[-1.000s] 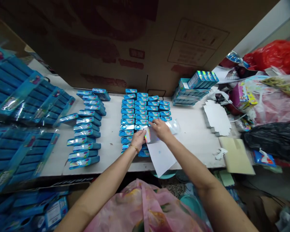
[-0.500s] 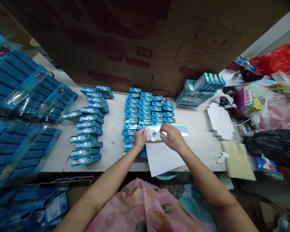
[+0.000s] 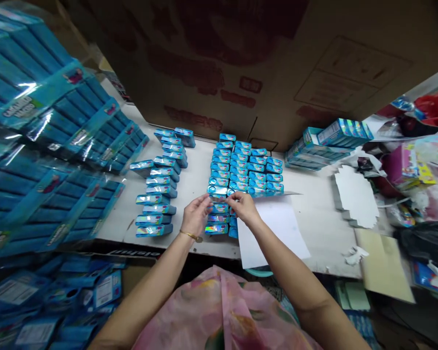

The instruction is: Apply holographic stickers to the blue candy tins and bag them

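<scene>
My left hand (image 3: 196, 214) and my right hand (image 3: 243, 208) meet over the near rows of small blue boxes (image 3: 238, 178). Both are closed in a pinch, with a small, thin see-through sticker (image 3: 218, 199) stretched between the fingertips. Its exact outline is hard to make out against the boxes beneath. Under my right wrist lies a white paper sheet (image 3: 277, 231). A shiny sheet (image 3: 286, 194) shows only as a thin edge beyond that wrist. The boxes stand close together in columns, their shiny ends upward.
Another column of blue boxes (image 3: 158, 199) stands left. Film-wrapped box packs (image 3: 83, 131) are stacked beyond it. A large carton (image 3: 219, 63) walls off the back. At right are a filled display tray (image 3: 308, 150), a white cutout tray (image 3: 355, 194) and bags; a bin of blue cartons (image 3: 54, 301) is below left.
My hands have moved left off the shiny sheet, and the see-through sticker is now between them. The shiny sheet stays behind at the right. The camera view has shifted left.
</scene>
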Demonstrator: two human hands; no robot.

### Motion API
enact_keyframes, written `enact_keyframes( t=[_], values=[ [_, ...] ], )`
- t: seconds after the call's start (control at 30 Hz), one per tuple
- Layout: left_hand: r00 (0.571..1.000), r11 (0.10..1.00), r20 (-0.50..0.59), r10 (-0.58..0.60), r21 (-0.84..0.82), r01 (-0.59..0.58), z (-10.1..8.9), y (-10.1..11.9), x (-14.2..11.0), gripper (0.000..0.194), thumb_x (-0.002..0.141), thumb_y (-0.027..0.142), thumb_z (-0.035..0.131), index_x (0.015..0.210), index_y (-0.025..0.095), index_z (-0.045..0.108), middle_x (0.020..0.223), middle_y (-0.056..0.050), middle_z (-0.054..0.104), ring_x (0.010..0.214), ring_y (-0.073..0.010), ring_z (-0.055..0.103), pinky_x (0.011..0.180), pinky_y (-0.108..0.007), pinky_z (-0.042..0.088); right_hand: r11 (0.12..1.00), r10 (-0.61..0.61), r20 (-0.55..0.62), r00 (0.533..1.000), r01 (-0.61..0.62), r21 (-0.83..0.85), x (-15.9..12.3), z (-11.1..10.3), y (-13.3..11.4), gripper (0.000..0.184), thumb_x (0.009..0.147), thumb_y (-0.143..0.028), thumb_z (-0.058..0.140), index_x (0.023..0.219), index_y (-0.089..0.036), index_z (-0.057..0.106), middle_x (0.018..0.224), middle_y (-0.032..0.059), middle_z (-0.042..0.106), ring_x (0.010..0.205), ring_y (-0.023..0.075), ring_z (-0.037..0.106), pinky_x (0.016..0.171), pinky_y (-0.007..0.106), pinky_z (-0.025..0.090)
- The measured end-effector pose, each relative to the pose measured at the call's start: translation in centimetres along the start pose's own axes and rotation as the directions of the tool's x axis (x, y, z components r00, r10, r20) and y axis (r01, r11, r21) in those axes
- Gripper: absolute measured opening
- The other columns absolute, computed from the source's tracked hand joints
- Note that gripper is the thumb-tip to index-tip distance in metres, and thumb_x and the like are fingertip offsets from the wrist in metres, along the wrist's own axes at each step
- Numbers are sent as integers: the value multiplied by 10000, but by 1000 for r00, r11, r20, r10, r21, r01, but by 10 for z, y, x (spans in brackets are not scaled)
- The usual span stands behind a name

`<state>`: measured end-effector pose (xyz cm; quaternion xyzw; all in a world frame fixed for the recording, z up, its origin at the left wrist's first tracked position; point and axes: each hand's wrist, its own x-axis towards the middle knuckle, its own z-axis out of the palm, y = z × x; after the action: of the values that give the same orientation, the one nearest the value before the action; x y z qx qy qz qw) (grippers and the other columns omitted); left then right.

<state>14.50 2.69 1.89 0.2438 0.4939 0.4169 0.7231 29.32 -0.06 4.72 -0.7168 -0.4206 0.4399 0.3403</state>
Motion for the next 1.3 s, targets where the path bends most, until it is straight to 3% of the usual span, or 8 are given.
enact_keyframes(
  t=[0.2,0.37,0.73,0.97,1.1,1.17,1.23,1.3],
  values=[
    [980,970,-141,139,219,-106,-29,-19,29,445,516,303,702,905,117,591,612,29,575,545,-71,524,549,-210,404,990,46,-119,992,-61,-129,13,37,16,166,705,-310,531,640,-168,586,539,-34,555,468,90,506,499,196,367],
    [969,936,-137,206,317,-154,-44,-34,49,489,524,287,688,963,118,558,568,44,567,546,-83,532,581,-221,408,964,65,-179,982,-108,-242,22,51,34,176,718,-306,526,675,-168,625,624,-6,612,604,115,536,559,200,359],
    [980,958,-170,104,281,-53,-59,-61,45,527,494,296,694,964,117,534,595,24,592,558,-102,551,619,-251,437,883,119,-101,988,-152,-443,11,51,43,167,755,-320,517,741,-200,633,712,17,646,675,136,567,582,205,359],
    [976,893,-133,172,439,-97,-56,-68,49,439,545,292,648,939,129,543,623,18,584,569,-115,557,609,-257,445,626,23,-63,998,-64,-777,4,54,37,248,850,-326,386,995,-223,559,905,50,623,753,171,576,608,249,371],
    [970,768,-117,213,634,-92,-62,-69,47,282,591,242,588,855,142,591,646,3,574,550,-116,532,588,-261,440,417,-92,236,967,253,-873,-7,51,41,358,851,-190,344,1187,-250,456,954,79,589,815,175,556,653,266,377],
    [952,718,-133,274,688,-110,-59,-63,43,246,637,252,549,852,147,605,678,-18,588,606,-133,545,628,-275,447,359,-94,324,941,335,-871,-11,44,39,416,827,-170,372,1235,-240,421,934,88,586,795,180,549,660,278,380],
    [923,687,-104,370,700,-196,-45,-53,38,261,686,292,519,889,155,607,762,-42,609,699,-150,561,685,-284,449,349,-154,317,936,352,-869,-12,28,32,423,835,-187,362,1251,-236,414,938,88,583,787,179,538,668,283,380],
    [908,682,-5,419,661,-311,-23,-42,36,289,724,338,494,925,163,605,856,-57,622,791,-159,566,741,-285,443,349,-292,206,934,304,-886,-11,-1,21,418,854,-209,334,1264,-248,404,1011,89,567,856,190,514,717,297,370]
  ],
)
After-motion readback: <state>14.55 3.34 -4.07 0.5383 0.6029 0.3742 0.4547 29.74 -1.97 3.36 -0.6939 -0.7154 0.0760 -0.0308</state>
